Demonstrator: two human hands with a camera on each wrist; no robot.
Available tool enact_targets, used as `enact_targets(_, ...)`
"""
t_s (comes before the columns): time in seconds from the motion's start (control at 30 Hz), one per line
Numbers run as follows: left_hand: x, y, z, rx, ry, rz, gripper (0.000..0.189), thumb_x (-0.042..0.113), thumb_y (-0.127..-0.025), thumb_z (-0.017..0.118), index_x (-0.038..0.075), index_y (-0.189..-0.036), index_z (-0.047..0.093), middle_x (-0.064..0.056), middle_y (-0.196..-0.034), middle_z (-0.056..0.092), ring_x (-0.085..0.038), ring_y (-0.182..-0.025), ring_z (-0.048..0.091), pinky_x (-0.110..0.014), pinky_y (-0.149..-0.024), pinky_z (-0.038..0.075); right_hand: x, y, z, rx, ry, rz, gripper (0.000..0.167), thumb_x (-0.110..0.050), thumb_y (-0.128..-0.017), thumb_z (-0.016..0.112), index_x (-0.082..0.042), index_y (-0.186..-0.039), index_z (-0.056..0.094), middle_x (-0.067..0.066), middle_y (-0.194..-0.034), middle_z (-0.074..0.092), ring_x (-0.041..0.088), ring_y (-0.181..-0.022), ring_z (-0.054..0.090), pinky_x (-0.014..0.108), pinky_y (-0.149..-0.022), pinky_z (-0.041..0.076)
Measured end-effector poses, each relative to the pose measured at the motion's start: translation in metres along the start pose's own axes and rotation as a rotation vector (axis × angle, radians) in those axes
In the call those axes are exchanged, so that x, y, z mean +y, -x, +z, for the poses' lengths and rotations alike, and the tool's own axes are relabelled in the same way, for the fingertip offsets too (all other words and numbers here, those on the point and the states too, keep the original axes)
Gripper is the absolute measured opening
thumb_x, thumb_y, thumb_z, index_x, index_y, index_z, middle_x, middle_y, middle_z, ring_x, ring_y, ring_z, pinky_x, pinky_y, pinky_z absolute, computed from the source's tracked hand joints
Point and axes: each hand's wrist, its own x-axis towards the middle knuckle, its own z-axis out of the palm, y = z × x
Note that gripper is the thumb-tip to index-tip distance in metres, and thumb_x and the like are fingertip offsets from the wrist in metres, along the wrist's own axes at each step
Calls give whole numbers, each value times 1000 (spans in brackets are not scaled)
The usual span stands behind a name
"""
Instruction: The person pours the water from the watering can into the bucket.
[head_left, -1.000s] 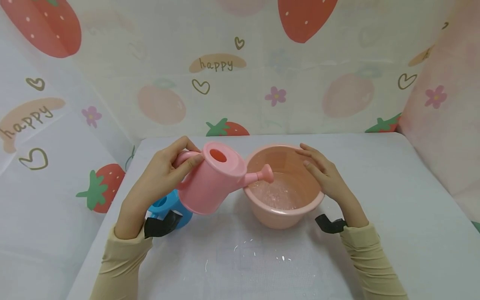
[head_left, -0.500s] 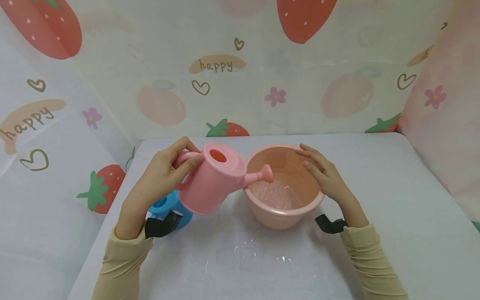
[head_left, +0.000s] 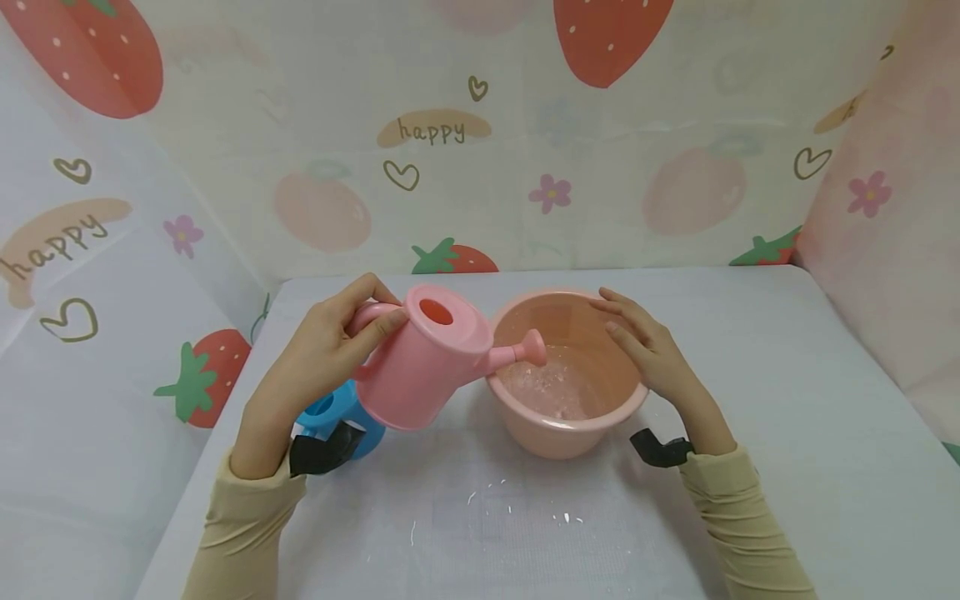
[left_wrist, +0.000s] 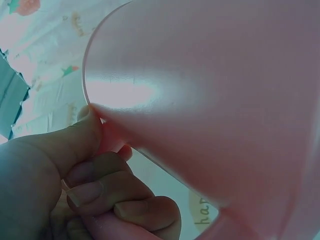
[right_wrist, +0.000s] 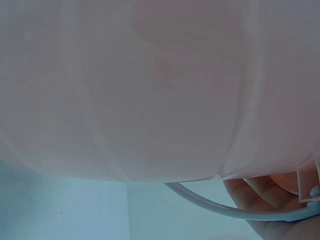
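In the head view my left hand [head_left: 333, 346] grips the handle of a pink watering can [head_left: 416, 367], thumb on the can's top edge. Curled fingers [left_wrist: 145, 212] show round the handle in the left wrist view. The can tilts right, its sprinkler head [head_left: 534, 347] over a peach bucket [head_left: 558, 437]. Rippling, bubbling water [head_left: 555, 392] lies in the bucket below it. My right hand [head_left: 656, 350] holds the bucket's right rim, with the thumb on the inside. The right wrist view shows the bucket wall close up and fingers [right_wrist: 267, 192] outside it.
A blue watering can [head_left: 348, 421] stands on the white table [head_left: 765, 375], partly hidden behind my left wrist and the pink can. Water drops [head_left: 566, 517] spot the near tabletop. A grey bail handle [right_wrist: 240, 212] hangs by the bucket. Printed sheets [head_left: 480, 200] rise behind and beside the table.
The water surface in the bucket shifts its ripples and bubbles. Both hands, the tilted pink watering can and the bucket stay in place.
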Motion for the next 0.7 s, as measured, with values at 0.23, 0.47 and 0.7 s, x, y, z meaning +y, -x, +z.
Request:
enact_targets(0.23,-1,0,0,6,-17,-4,19,44,-90,56,25,-95,54,-3,-74,56,-17,-71,54,-33,-60,49,3,0,0,-1,1,1,38,-14,-97,45,-15,-135,47,4,-149,32,28,-139,23,62,-105,22)
enact_targets(0.47,-1,0,0,1,-12,-17,20,45,-90,55,25,-95,54,-3,-75,57,-17,-70,54,-33,-59,49,3,0,0,-1,5,-1,38,-14,-97,45,-15,-135,47,5,-149,31,28,-139,23,62,-105,22)
enact_targets(0.7,0,0,0,-1,-17,-18,21,44,-90,55,24,-95,54,-4,-74,56,-18,-71,54,-33,-59,49,4,0,0,0,3,0,38,-15,-98,45,-15,-135,47,5,-149,31,28,-139,22,62,-105,22)
